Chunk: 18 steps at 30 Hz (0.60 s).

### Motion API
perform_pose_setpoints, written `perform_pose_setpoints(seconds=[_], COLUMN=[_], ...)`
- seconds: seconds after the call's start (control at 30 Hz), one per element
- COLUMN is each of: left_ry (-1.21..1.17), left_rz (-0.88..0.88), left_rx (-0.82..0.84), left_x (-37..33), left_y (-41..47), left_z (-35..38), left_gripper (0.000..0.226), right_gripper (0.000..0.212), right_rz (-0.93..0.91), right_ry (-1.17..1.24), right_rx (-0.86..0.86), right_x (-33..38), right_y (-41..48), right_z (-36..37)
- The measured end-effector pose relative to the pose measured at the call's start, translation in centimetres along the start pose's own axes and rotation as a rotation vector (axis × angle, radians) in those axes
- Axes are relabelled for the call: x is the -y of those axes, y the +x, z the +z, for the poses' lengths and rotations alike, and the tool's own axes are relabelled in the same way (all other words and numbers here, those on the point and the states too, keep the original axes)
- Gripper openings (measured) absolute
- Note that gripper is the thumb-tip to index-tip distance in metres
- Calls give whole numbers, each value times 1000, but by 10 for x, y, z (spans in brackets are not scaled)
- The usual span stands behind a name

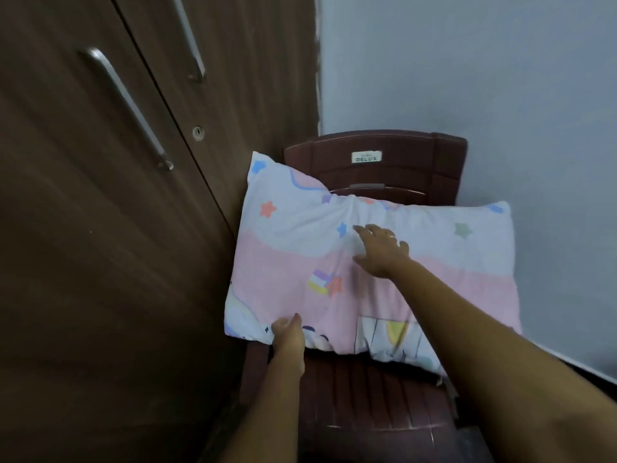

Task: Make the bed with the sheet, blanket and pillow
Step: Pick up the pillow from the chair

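A pillow [290,248] in a white and pink case with coloured stars lies across the seat of a dark red plastic chair [377,172]. My left hand [288,332] grips the pillow's near lower-left edge, fingers curled under the cloth. My right hand [380,248] rests flat on the pillow's top near its middle, fingers spread toward a crease. No sheet, blanket or bed is in view.
A brown wardrobe [100,228] with long metal handles and a keyhole fills the left side, close against the chair. A pale wall [484,78] stands behind and to the right. The chair's slatted seat [367,396] shows below the pillow.
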<state>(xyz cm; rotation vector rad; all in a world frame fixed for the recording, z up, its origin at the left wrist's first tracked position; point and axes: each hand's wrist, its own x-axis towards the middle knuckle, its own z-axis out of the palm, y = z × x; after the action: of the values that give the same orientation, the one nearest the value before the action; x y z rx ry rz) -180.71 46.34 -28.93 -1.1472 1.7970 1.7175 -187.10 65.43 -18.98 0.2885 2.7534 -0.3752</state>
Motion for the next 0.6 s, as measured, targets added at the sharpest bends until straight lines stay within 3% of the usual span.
perform_pose_setpoints(seconds=[0.1,0.17,0.23,0.4,0.5,0.6], left_ry=[-171,-214,-216,-495,-623,-688], left_rz=[-134,-241,-311,-180,-108,-20], left_rx=[-114,-110,-44,42,21,44], left_x=[5,14,22,30,28,13], left_y=[17,26,34,42,40,19], left_z=[7,6,5,21,30,31], left_gripper=[64,92,94,126,116,79], right_gripper=[71,78,90,111,104,98], right_rz=[-33,-26,-14,103,102,101], right_ry=[-42,-47,-61,-62,18,140], right_rx=[35,37,45,125,145,172], right_x=[-4,-9,-18,-35,-34,-38], right_y=[58,85,107,127,121,102], right_z=[-10,-15,-19,-16,-23,-32])
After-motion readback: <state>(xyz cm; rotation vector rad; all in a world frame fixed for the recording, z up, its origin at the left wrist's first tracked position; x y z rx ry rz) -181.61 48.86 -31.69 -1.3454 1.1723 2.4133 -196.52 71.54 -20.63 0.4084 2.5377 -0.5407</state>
